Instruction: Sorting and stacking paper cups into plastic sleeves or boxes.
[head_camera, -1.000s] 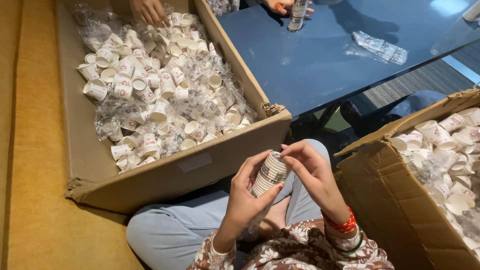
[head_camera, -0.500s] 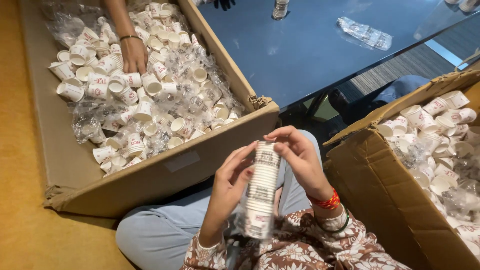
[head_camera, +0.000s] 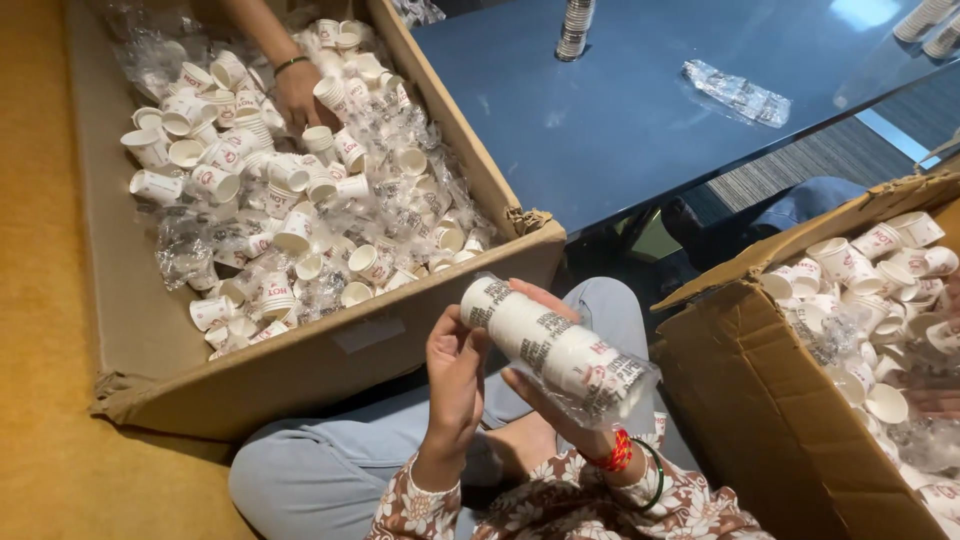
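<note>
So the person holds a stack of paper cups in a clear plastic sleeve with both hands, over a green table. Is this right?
Not quite. In the head view the table is blue, not green. The rest holds: the left hand and right hand hold the sleeved stack of paper cups.

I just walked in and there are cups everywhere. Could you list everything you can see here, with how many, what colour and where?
Stack of paper cups: one, white with dark and red print, in a clear plastic sleeve, held in both hands over the lap.
Left cardboard box: one, brown, open, on the floor at left.
Loose cups: too many to count, white, among clear wrappers in the left box.
Right cardboard box: one, brown, at right, also full of white cups.
Table: one, dark blue top, behind the boxes.
Plastic wrapper: one, clear, on the table.
Another person's hand: one, reaching into the left box.
Left hand: at the stack's near end.
Right hand: under the stack.
</note>
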